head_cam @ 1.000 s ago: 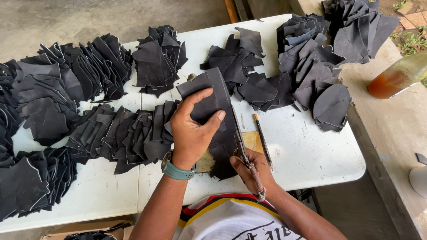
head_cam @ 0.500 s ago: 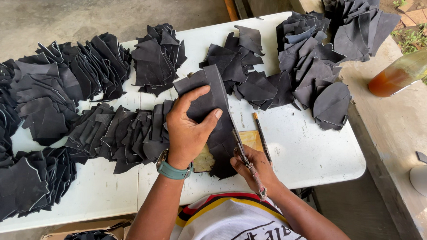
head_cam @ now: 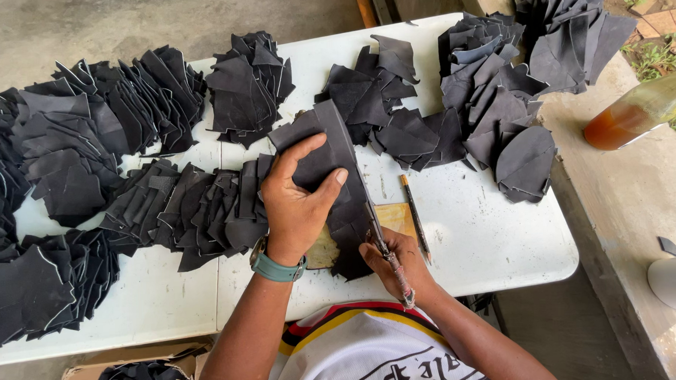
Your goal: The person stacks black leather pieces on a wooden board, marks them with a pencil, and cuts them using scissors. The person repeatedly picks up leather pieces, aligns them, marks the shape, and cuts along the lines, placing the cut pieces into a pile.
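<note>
My left hand [head_cam: 299,197] presses flat on a black leather piece [head_cam: 332,144] that lies on a small tan cutting board [head_cam: 396,219] near the table's front edge. A teal band sits on that wrist. My right hand [head_cam: 393,263] grips a thin knife [head_cam: 375,225] whose blade runs along the right edge of the black piece. A pencil [head_cam: 414,212] lies just right of the board.
The white folding table [head_cam: 497,244] holds several piles of black cut pieces [head_cam: 67,154] on the left, middle and far right [head_cam: 499,94]. A bottle of amber liquid [head_cam: 635,114] lies on the concrete ledge at right. A cardboard box [head_cam: 135,377] of black pieces stands below.
My left hand and the black piece have shifted slightly left and toward me. The knife has slid along the piece's right edge.
</note>
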